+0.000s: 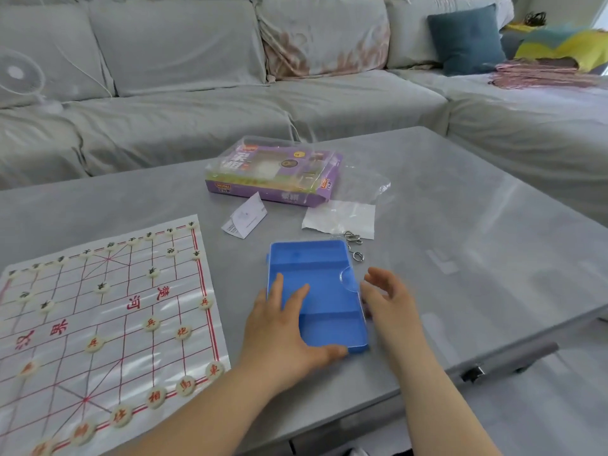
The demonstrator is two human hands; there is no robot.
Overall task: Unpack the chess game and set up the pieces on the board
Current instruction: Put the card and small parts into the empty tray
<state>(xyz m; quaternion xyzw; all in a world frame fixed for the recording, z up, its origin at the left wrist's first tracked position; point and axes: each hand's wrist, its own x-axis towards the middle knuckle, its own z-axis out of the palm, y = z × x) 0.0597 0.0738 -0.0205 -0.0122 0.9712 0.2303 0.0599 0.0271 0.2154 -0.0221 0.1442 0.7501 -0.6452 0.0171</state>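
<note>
Nearest, at lower centre, the left hand has its grip apart: fingers lie flat on the blue tray, thumb at its near edge. The right hand, grip apart and holding nothing, is just beside the tray's right edge. Bare table extends right of the tray to an edge running toward lower right.

Tray: one, three compartments, clear cover. Board: one, lower left, red grid, cut by the frame's left and bottom edges. Round pieces stand on its lines; full count not possible.

Upper centre: one purple box, one folded slip, one clear bag.
</note>
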